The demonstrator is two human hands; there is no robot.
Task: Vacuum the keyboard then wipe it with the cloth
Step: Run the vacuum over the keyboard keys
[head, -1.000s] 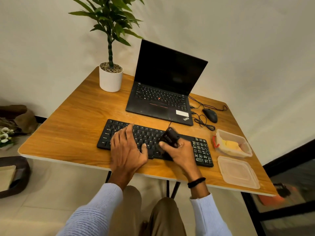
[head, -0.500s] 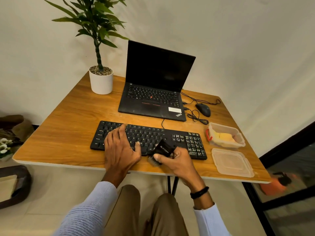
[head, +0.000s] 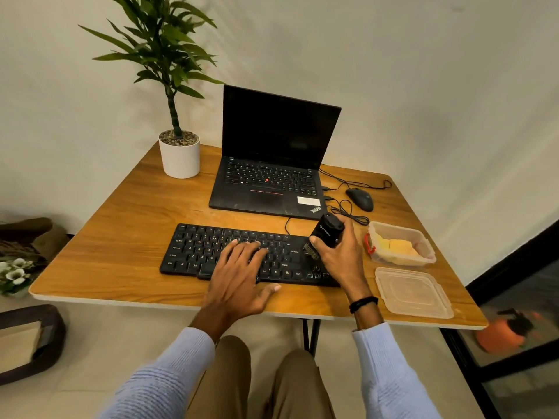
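"ThinkPad" on laptop (head: pixel 273 152); "Ctrl" on keyboard (head: pixel 196 251)

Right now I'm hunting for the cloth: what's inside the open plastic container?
The container holds a folded yellow cloth, with something red at its left end. Whatever lies beneath the cloth is covered.

Warm, fairly bright, diffuse indoor light. The counter (head: pixel 127 237) glows brightest along its 6 o'clock edge, and a soft shadow lies under the left hand (head: pixel 239 276). Wide-angle distortion bows the counter's edges. The picture turns dim and smeared toward 4 and 8 o'clock.
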